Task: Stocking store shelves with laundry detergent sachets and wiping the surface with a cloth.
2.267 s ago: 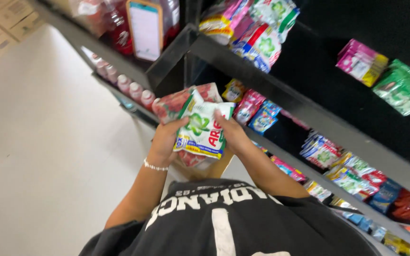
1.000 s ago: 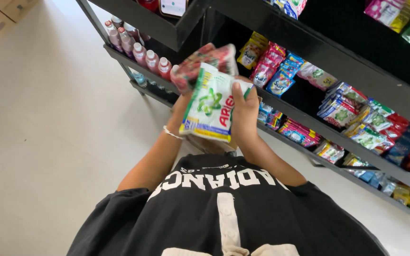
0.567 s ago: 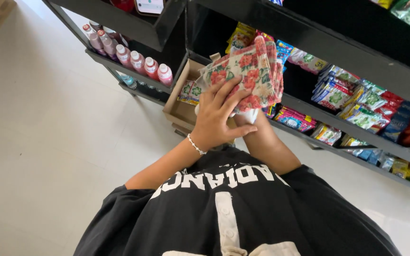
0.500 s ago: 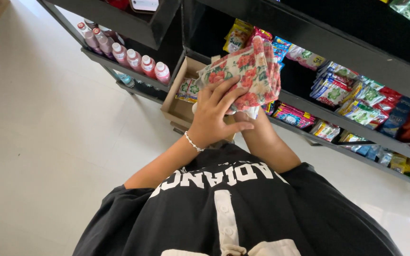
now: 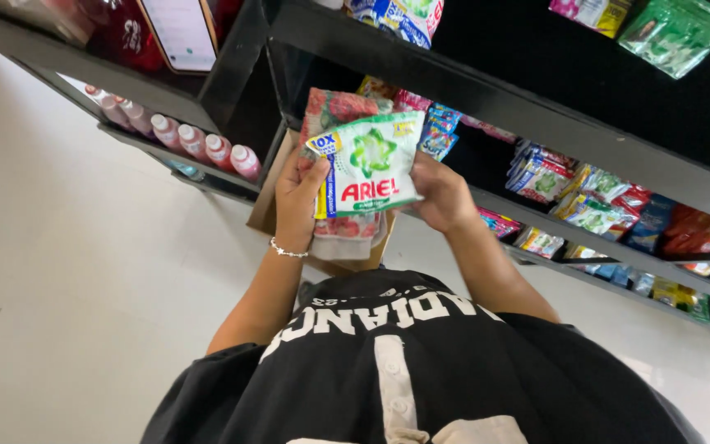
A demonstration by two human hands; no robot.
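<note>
Right, both hands are up in front of the black shelving, holding a small stack of sachets. Left hand (image 5: 296,196) is closed round the stack's left edge, thumb across the front of the green-and-white detergent sachet (image 5: 369,167); right hand (image 5: 440,191) is closed on its right edge. Behind that front pack sit red floral sachets (image 5: 334,108), tops showing above it and bottoms below. A brown cardboard box (image 5: 266,210) sits under the stack at the shelf's lower edge. Progress, as a judgement: the stack is gathered and squared in hand, nothing from it placed on a shelf yet, so any shelving is left. Middle shelf (image 5: 536,136) to the right carries rows of small sachets (image 5: 585,205) in blue, green, red and yellow; its front edge is bare black. Upper right corner has green packets (image 5: 669,33) beside a pink-and-yellow one. Left bay holds pink-capped bottles (image 5: 199,141) in a row along the shelf edge, with a white rounded sign card (image 5: 181,33) hanging above them.
</note>
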